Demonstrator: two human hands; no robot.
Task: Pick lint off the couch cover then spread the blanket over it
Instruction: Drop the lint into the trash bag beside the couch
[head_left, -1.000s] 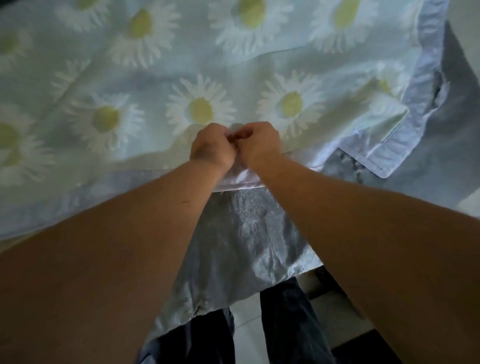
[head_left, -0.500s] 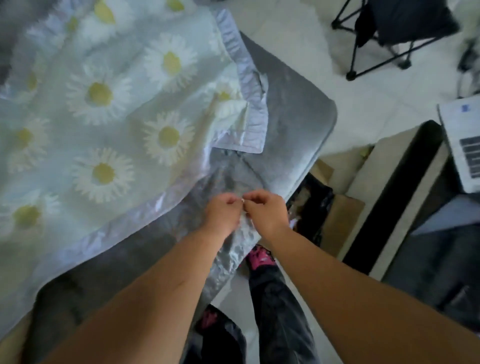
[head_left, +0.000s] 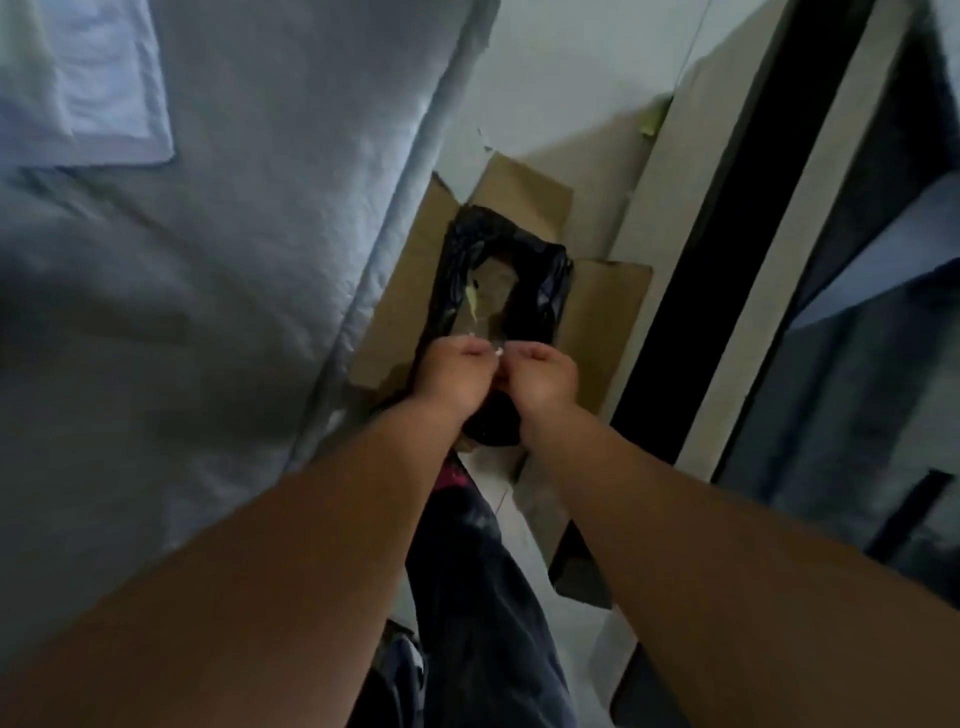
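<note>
Lint: a small pale speck, sitting between the fingertips of both hands, over the mouth of a black bag; too small and blurred to say which hand is actually pinching it.

Left hand: curled nearly closed, fingertips pointing toward the right hand; grasp on the speck cannot be confirmed.

Right hand: likewise curled, fingertips meeting the left ones; grasp cannot be confirmed.

Black bag: lining a cardboard box, mouth gaping open, pale scraps lying inside; its near end is being hidden by the hands.

Couch cover: grey fabric, filling the left half of the view, its edge hanging just beside the box.

Blanket: only a pale corner showing at upper left, lying on the couch cover, the rest cut off by the frame.

Dark trouser leg: standing between the forearms, a pink patch showing at its foot.

Pale floor: showing beyond the box; dark furniture at right is blurring past recognition.
</note>
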